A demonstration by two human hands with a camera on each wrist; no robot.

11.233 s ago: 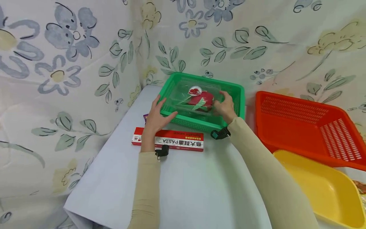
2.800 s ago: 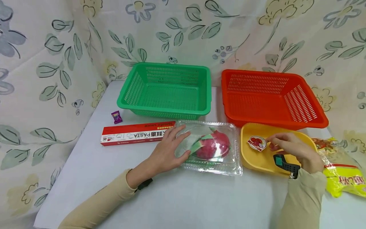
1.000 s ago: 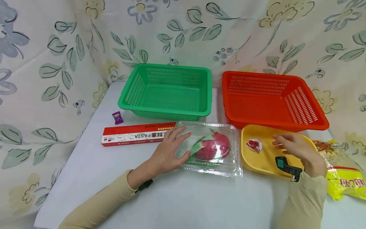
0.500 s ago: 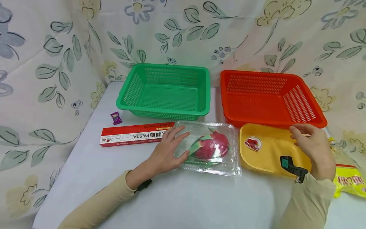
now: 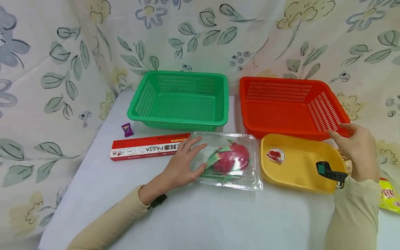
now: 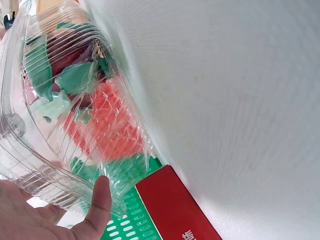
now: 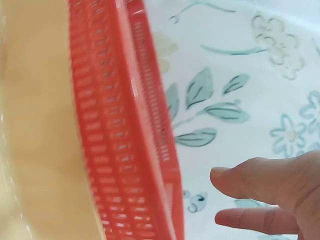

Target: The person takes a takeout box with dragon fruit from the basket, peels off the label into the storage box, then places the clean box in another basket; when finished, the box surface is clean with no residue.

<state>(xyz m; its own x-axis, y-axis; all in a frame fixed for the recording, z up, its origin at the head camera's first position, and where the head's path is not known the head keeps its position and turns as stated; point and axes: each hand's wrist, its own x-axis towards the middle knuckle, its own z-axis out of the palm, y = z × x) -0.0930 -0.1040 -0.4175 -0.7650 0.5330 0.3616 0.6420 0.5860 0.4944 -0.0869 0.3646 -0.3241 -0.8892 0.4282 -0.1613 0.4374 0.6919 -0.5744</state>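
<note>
My left hand (image 5: pixel 181 166) rests with spread fingers on the left end of a clear plastic clamshell box (image 5: pixel 203 182). In the left wrist view its thumb touches the box's ridged edge. A pink and green dragon fruit (image 5: pixel 229 159) shows through the lid. Beside the box, a round sticker (image 5: pixel 275 156) with a red fruit picture lies in the yellow basin (image 5: pixel 300 170). Over the basin's right end, near the red basket's corner, my right hand (image 5: pixel 359 149) hovers with nothing in it. Its thumb and a finger stand apart in the right wrist view.
A green basket (image 5: pixel 178 123) and a red basket (image 5: pixel 287 132) stand behind. Left of the box lies a red and white pasta box (image 5: pixel 147 147), with a small purple candy packet (image 5: pixel 127 130) behind it. A yellow bag (image 5: pixel 389 194) is partly hidden at right.
The clamshell box has come from the green basket to the table. Its sticker now lies in the yellow basin. My right hand has moved rightward off the sticker; my left hand has stayed put lately.
</note>
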